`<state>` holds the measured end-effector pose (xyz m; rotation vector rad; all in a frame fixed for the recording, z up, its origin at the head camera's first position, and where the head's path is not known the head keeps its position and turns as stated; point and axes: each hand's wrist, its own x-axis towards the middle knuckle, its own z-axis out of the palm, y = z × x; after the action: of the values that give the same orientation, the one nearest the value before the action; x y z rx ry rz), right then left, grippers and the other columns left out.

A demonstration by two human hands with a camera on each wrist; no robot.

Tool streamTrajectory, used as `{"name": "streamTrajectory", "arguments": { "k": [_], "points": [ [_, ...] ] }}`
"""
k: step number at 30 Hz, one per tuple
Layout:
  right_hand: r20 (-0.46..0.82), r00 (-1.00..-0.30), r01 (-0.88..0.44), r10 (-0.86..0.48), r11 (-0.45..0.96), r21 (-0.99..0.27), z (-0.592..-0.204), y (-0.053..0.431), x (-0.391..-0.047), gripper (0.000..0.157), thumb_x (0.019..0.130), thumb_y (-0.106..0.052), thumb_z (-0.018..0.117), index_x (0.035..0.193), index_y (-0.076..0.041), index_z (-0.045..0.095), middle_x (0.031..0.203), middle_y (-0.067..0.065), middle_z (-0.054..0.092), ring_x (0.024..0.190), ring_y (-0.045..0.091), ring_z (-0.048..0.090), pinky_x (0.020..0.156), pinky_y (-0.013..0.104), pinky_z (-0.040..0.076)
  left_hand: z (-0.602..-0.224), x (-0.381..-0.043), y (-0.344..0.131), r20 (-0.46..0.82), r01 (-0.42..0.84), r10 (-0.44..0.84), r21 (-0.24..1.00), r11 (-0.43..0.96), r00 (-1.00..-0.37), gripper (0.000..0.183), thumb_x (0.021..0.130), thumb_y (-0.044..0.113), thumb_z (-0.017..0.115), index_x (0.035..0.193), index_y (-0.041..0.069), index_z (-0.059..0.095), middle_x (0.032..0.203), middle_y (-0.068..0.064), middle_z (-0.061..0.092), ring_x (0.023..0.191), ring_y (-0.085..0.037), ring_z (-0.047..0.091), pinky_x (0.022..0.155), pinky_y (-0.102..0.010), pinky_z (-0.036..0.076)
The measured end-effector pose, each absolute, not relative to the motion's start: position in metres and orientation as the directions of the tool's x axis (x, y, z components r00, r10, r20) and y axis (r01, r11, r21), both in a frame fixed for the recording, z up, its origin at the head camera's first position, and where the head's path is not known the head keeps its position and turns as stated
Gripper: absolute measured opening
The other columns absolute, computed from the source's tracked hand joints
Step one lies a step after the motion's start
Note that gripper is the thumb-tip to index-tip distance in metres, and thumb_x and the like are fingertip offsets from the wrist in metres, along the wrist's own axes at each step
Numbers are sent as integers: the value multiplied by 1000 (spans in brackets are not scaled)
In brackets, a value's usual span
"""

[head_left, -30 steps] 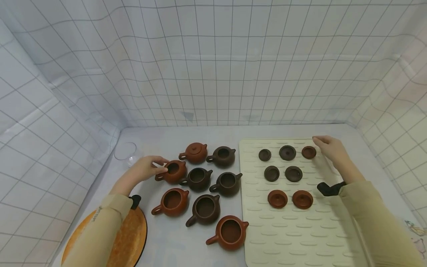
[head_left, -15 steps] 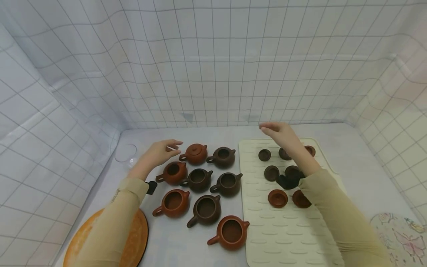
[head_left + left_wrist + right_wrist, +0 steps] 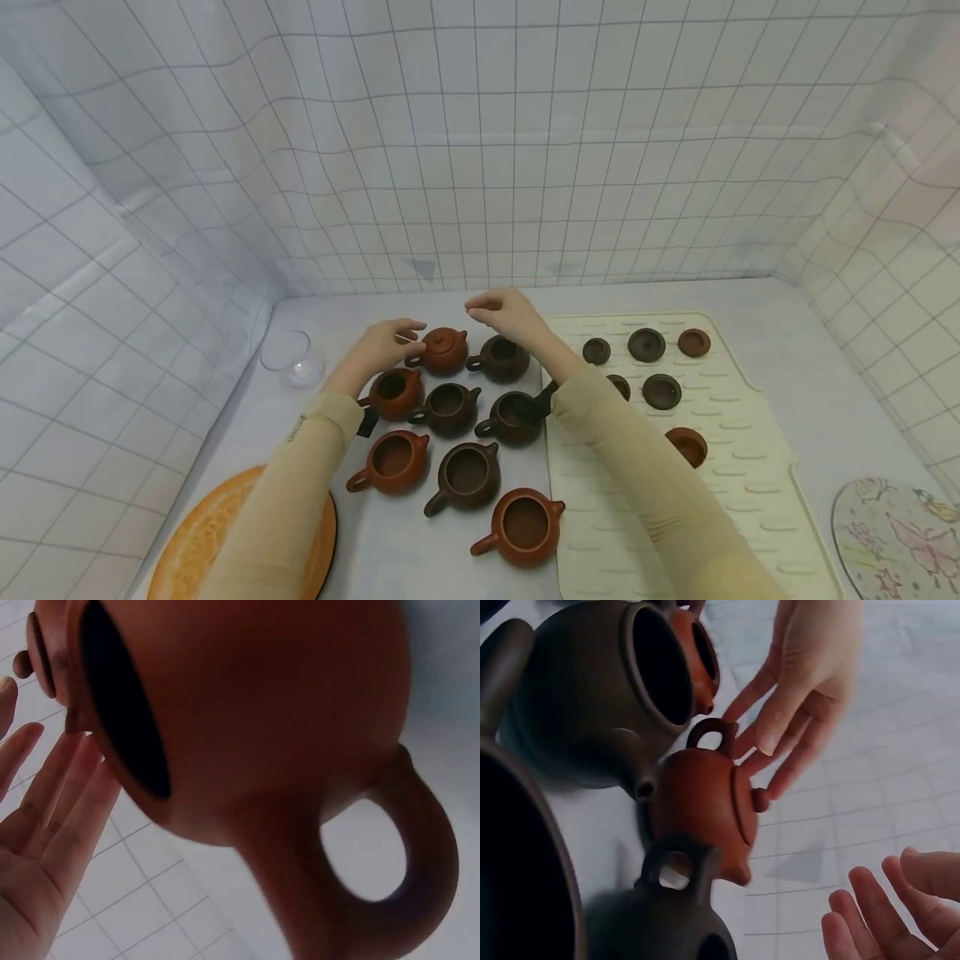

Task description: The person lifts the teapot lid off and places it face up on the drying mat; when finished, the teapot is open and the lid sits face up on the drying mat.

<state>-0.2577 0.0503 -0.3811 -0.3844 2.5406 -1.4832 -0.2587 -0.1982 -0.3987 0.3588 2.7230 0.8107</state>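
Note:
My left hand [image 3: 384, 350] is beside a small reddish teapot with its lid on [image 3: 447, 353], at the back of the group. Its fingers reach around the handle side, extended and loosely spread; I cannot tell whether they touch it. An open-topped reddish teapot [image 3: 285, 727] fills much of the left wrist view, below that hand. My right hand [image 3: 513, 317] hovers above and behind a lidless dark brown teapot [image 3: 495, 367]. In the right wrist view the fingers [image 3: 881, 904] are relaxed and apart, with nothing between them.
More lidless teapots, dark [image 3: 465, 477] and reddish [image 3: 525, 527], stand close together in front. A cream ribbed mat [image 3: 738, 508] on the right carries several loose lids [image 3: 647, 344]. An orange round board [image 3: 206, 517] lies front left, clear round items [image 3: 306, 372] back left, a patterned disc [image 3: 896, 533] front right.
My right hand has swept left from the lids on the mat to above the teapots. My left hand has left the open reddish teapot and moved up and right to the lidded one.

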Motion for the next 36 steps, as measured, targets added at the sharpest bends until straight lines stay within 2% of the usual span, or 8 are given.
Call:
{"name": "streamTrajectory", "arguments": {
  "k": [3,8,15,25,36],
  "points": [
    [-30,-950,-140,-312,510,-849,-387,35,-261,29,99,-25,60,123,-10,69,127,9,67,113,27,64,99,42,51,-402,-259,-195,-207,136,302,572,809,-931,47,99,21,60,142,4,51,132,-27,59,123,-42,58,102,-52,48],
    [-49,-938,-169,-343,577,-799,-392,12,-263,28,99,-22,60,122,-9,69,126,10,68,119,27,61,101,41,49,-404,-258,-190,-205,138,307,578,804,-929,44,98,13,61,138,-1,53,130,-29,59,120,-42,59,99,-49,50],
    [-67,-935,-192,-347,656,-730,-399,-10,-264,26,97,-18,63,119,-6,71,122,10,70,118,26,62,98,37,51,-404,-255,-188,-166,169,312,565,808,-936,38,96,9,63,132,-1,59,125,-27,63,111,-41,64,94,-47,53],
    [-78,-934,-220,-348,733,-643,-403,-17,-267,23,95,-17,67,116,-9,73,117,9,72,111,25,65,94,35,53,-407,-258,-189,-198,127,266,527,841,-943,40,97,13,63,135,4,58,126,-24,64,107,-37,66,94,-46,52],
    [-40,-939,-256,-342,772,-582,-405,-18,-266,20,93,-20,70,108,-8,75,111,7,73,106,24,66,90,34,54,-408,-259,-186,-184,140,270,518,844,-945,39,97,12,64,134,3,58,124,-25,65,104,-36,68,93,-46,53]
  ]
}}
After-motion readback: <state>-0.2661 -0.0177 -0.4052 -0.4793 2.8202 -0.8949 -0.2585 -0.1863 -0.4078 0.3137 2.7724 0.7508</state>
